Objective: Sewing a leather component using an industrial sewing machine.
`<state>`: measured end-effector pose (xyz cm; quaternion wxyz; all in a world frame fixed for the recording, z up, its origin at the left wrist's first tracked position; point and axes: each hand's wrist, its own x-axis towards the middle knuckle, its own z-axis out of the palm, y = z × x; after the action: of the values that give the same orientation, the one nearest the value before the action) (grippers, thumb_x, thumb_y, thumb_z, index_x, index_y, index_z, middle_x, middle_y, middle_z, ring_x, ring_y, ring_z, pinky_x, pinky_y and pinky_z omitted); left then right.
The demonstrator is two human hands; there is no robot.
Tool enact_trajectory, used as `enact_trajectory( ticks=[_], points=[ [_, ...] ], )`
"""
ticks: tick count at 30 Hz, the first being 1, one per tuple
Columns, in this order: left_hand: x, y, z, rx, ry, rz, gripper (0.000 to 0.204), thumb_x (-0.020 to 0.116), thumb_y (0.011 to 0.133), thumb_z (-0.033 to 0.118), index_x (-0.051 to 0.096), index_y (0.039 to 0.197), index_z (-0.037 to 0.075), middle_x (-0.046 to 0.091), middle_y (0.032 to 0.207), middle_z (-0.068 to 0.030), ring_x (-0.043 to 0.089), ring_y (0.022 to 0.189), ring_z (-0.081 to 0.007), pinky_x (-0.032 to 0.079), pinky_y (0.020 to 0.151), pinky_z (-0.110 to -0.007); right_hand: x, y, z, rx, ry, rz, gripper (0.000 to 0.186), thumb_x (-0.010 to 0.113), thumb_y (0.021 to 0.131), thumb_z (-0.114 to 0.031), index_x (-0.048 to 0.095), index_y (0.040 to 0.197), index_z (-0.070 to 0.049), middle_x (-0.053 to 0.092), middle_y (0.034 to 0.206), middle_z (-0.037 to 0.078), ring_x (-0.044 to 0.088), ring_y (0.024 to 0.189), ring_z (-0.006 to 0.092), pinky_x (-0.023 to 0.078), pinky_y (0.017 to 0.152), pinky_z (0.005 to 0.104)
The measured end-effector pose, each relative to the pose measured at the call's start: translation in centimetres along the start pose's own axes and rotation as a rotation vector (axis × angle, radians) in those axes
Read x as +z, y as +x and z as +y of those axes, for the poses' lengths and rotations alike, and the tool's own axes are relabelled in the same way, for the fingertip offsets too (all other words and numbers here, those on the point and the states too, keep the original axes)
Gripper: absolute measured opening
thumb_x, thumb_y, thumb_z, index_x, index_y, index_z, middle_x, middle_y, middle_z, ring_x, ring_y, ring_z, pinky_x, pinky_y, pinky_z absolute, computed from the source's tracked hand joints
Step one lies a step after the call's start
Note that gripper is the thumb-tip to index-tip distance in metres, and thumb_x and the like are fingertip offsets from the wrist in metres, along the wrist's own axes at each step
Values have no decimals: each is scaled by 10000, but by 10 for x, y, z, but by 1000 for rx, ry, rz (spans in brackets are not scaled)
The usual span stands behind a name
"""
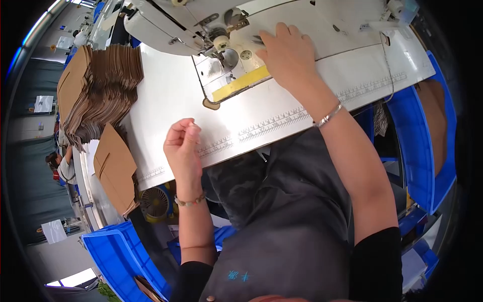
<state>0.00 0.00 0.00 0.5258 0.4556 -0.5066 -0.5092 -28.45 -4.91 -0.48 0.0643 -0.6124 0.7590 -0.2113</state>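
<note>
Two hands work apart; right hand [288, 50] lies flat, fingers spread, beside the white sewing machine's needle [221, 43]; left hand [182, 143] pinches fingertips together, nearer the person.

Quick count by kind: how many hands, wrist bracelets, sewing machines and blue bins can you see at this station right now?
Hands: 2, left hand and right hand
Bracelets: 2, bead bracelet and silver bangle
Sewing machine: 1
Blue bins: 2, left bin and right bin
Total: 7
</note>
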Motion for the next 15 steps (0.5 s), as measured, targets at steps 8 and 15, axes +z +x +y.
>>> enact_trajectory(
  ticks=[8, 15],
  points=[
    [45, -43, 6, 46, -103, -94, 244, 764, 834, -93, 666, 1051, -36, 724, 844, -68, 693, 768, -116, 558, 750, -235, -40, -101, -13, -65, 1103, -213, 183, 670, 972, -151, 743, 1021, 10, 713, 848, 68, 655, 715, 145, 521, 673, 290],
    [75, -63, 3, 59, -150, -199, 270, 842, 777, -77, 642, 946, -12, 729, 831, -83, 693, 740, -110, 563, 706, -224, -47, -152, -13, -110, 1405, -266, 134, 682, 951, -38, 747, 1049, 27, 717, 898, 76, 683, 804, 112, 534, 729, 243]
  ],
)
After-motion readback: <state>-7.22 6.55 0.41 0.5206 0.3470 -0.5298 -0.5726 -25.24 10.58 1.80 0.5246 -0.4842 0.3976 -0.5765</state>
